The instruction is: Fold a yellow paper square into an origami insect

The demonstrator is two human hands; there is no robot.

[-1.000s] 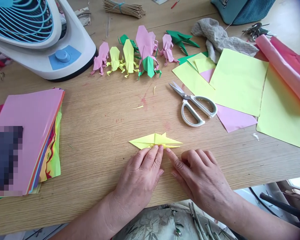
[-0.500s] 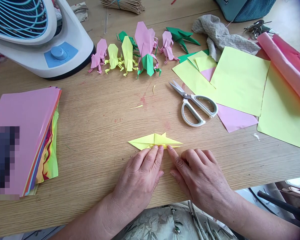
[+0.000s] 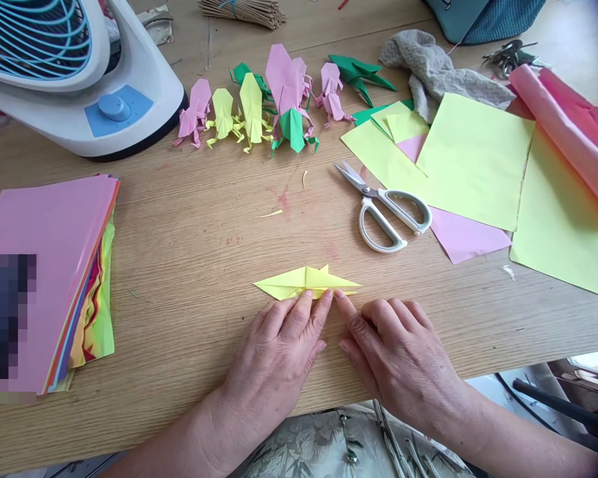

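A folded piece of yellow origami paper [image 3: 294,279] lies flat on the table in front of me, long and pointed at both ends, with a small tip sticking up at its top edge. My left hand [image 3: 282,345] rests with its fingers stretched out, two fingertips pressing on the paper's lower edge near the middle. Right beside them, the extended index finger of my right hand [image 3: 401,352] touches the same edge; its other fingers are bent loosely. Neither hand grips the paper between thumb and fingers.
Scissors [image 3: 389,206] lie beyond my right hand, near yellow sheets [image 3: 476,162]. Folded paper figures [image 3: 252,109] in pink, yellow and green stand at the back. A fan [image 3: 124,99] and a stack of coloured paper [image 3: 54,232] are on the left; a grey cloth [image 3: 428,66] lies back right.
One left fingertip has slid slightly right along the paper's lower edge, closer to my right index finger. The whole view has shifted a little.
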